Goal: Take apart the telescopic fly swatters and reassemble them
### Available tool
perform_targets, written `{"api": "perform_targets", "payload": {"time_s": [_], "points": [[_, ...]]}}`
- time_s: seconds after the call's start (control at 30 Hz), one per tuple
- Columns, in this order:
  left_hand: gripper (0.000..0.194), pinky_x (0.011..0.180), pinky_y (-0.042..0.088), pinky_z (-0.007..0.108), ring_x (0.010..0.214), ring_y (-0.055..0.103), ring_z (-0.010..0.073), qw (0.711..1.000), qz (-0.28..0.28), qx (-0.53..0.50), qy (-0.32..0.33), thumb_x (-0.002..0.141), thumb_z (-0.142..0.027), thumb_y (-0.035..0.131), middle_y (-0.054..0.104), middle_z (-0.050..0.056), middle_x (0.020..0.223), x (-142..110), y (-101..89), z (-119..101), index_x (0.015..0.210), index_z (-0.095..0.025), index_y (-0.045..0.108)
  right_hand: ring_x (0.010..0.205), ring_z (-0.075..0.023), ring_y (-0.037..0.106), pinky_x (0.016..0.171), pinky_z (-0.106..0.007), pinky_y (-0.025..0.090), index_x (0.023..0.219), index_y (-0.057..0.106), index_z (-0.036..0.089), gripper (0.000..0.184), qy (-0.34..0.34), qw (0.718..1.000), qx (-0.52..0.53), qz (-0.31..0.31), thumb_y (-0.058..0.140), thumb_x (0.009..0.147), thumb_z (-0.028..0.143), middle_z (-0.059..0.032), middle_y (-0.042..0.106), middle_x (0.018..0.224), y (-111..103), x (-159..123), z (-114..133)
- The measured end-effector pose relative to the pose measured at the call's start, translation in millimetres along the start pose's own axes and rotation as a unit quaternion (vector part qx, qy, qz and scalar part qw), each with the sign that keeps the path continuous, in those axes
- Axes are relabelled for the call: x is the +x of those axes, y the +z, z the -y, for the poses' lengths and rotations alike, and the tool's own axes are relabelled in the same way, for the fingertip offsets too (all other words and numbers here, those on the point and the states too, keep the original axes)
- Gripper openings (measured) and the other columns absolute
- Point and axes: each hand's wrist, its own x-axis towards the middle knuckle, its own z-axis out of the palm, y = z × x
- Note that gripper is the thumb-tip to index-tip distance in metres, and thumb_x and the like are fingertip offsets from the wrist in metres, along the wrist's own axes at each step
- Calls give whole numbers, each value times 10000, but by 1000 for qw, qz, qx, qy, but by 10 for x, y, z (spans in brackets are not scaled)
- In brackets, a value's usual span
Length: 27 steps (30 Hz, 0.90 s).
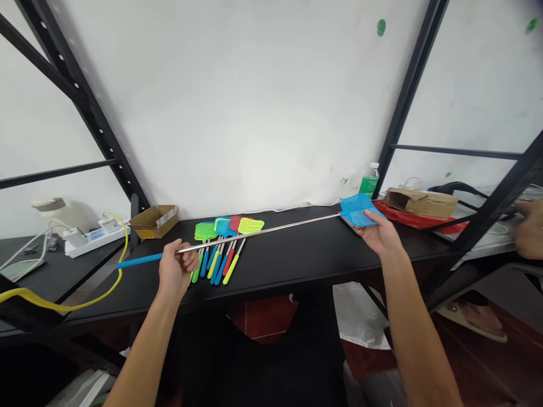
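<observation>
A blue fly swatter (292,224) with a long metal rod is stretched out above the black table. My left hand (176,265) is closed round the rod just by its blue handle. At the other end, my right hand (379,230) pinches the blue perforated head, thumb on top and the other fingers partly hidden beneath. Under the rod, on the table, lies a group of shorter fly swatters (218,254) with green, blue, red and yellow heads and handles. Their heads overlap and point toward the wall.
An open cardboard box (155,222) stands at the left, near a white power strip (95,242) and a yellow cable (123,257). At the right are a green-labelled bottle (369,181) and a cardboard box (419,203) on red plastic. Another person's hand (530,229) shows at the right edge.
</observation>
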Motion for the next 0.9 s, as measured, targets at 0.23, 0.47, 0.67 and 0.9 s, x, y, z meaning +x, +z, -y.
{"api": "perform_targets", "payload": {"time_s": [0.23,0.47,0.67,0.9], "points": [[416,385,271,232,372,287,86,1000,-6,8,10,835,-361,525,276,-40,433,-22,-84,-62,472,-194,412,576,-138,610,415,-221,462,900,647,198,181,-49,996,34,-65,711,737,243,-4,687,794,-174,-8,139],[400,393,283,247,369,288,92,999,-21,-13,36,832,-315,525,275,-36,435,-38,-135,-105,475,-196,390,626,-141,637,448,-225,481,863,642,207,95,-93,976,98,-172,589,816,269,-3,699,834,-152,80,92],[359,388,263,250,352,264,83,994,-46,-47,86,796,-249,516,271,-40,435,-15,-197,-184,477,-191,363,708,-189,697,599,-295,578,935,702,225,226,-17,998,7,-59,571,865,395,-38,741,877,-421,-20,238],[377,370,224,263,333,241,92,991,-52,-52,109,778,-283,489,231,-35,405,-20,-240,-252,460,-202,304,717,-287,742,604,-372,622,940,727,177,298,115,982,-150,-13,801,698,333,-124,770,896,-391,-170,278]]}}
